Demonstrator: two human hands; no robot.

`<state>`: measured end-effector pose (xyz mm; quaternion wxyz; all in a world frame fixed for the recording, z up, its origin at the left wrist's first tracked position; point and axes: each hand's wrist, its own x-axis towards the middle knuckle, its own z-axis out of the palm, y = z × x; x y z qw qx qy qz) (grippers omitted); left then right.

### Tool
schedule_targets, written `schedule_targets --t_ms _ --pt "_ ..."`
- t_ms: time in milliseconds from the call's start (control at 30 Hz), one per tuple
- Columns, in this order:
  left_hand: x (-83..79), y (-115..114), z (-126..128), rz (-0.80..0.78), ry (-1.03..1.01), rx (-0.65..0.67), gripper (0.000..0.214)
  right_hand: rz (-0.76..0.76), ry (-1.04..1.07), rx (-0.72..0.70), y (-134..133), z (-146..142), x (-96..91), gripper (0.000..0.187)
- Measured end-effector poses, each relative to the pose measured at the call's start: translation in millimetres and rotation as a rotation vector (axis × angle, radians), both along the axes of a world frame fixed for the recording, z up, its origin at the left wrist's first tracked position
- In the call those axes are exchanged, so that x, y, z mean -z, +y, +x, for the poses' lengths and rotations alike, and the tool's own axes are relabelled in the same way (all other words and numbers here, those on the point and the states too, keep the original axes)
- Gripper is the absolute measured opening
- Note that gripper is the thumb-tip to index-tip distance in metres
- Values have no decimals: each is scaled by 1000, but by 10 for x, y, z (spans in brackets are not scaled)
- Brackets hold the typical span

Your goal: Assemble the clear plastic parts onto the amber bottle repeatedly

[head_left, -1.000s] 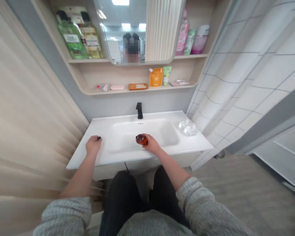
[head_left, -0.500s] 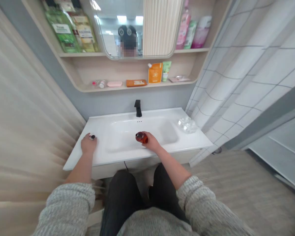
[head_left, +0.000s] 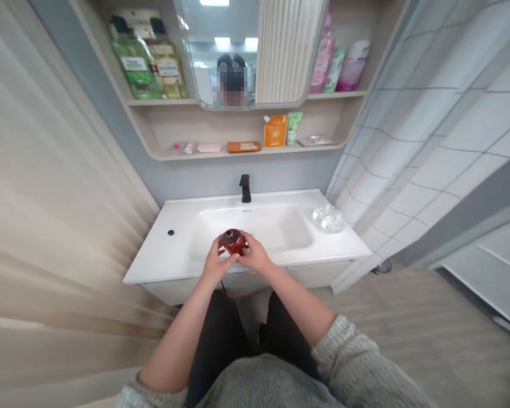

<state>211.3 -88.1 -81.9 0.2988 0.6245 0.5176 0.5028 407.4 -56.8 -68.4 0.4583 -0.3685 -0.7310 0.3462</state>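
Note:
Over the front of the white sink (head_left: 280, 226) I hold a reddish-brown, see-through bottle (head_left: 234, 242) between both hands. Its uncapped neck points up and toward the faucet. My left hand (head_left: 216, 260) is closed around the bottle's left side, and my right hand (head_left: 255, 255) grips it from the right. The fingertips behind the bottle are partly hidden. A small black cap (head_left: 170, 232) lies on the left part of the counter, apart from both hands.
A black faucet (head_left: 245, 188) rises behind the basin. Clear, crumpled-looking plastic items (head_left: 328, 219) sit on the counter's right side. Above, a shelf (head_left: 187, 155) carries an orange pouch (head_left: 275, 131), a green tube (head_left: 293, 128) and small packs. A mirror (head_left: 221, 51) hangs between bottles.
My left hand has let go of the black cap on the counter and moved right onto the bottle. My right hand still holds the bottle, which is slightly further left and more upright.

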Motion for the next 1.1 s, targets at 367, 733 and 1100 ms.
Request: schedule_targets --t_ms 367,733,1100 --pt "-6 -69 -226 -43 17 -125 68 50 -149 -124 -129 228 208 96" --pt "-105 4 -532 -116 84 -247 64 8 -164 165 -38 954 404 59" --pt "-164 60 912 -60 29 313 81 18 -71 299 -398 1131 123 85"
